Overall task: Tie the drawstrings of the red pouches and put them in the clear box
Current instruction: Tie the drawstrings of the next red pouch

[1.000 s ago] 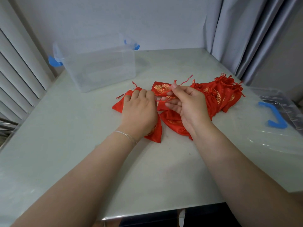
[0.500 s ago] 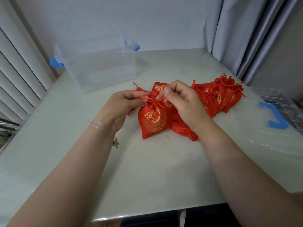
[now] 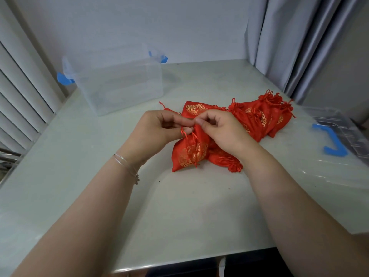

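A red pouch [image 3: 189,152] with a gold emblem lies on the table in front of me, its neck raised between my hands. My left hand [image 3: 157,132] pinches its thin red drawstring [image 3: 184,133] from the left, and my right hand [image 3: 221,130] pinches the pouch's neck and string from the right. Loose string ends hang down over the pouch. Several more red pouches [image 3: 259,114] lie in a heap behind and right of my right hand. The clear box [image 3: 119,84] with blue latches stands open at the back left, nothing visible inside.
The clear lid [image 3: 339,140] with a blue handle lies at the right edge of the pale table [image 3: 199,206]. Grey curtains hang at the right, white slats at the left, and a wall stands behind the box.
Both hands have drawn closer together over the pouch's neck. The pouch, flipped emblem-up half a second ago, now has its strings gathered and hanging down over its front.
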Demonstrator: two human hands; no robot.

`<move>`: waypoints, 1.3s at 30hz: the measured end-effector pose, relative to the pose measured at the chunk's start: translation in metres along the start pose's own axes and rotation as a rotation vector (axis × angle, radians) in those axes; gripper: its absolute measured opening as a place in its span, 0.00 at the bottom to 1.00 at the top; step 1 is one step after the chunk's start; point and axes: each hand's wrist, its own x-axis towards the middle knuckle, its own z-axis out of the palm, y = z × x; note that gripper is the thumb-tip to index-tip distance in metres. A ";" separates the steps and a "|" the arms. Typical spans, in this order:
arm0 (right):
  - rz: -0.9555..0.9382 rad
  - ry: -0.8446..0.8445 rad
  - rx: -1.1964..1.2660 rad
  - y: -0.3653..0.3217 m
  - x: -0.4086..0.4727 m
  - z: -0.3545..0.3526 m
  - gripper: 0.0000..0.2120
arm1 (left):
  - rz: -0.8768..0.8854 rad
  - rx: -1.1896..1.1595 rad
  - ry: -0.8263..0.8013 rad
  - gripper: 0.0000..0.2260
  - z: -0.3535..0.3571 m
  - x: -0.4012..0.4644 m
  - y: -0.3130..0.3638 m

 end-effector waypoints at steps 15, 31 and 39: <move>0.009 0.062 -0.224 -0.005 -0.002 0.006 0.06 | 0.176 0.488 0.240 0.10 0.015 0.003 -0.011; 0.136 -0.031 0.330 -0.004 -0.003 -0.006 0.09 | 0.627 0.742 0.283 0.07 0.009 0.007 -0.021; 0.151 -0.182 0.319 -0.004 -0.005 -0.017 0.09 | 0.693 0.681 0.255 0.07 0.008 0.007 -0.024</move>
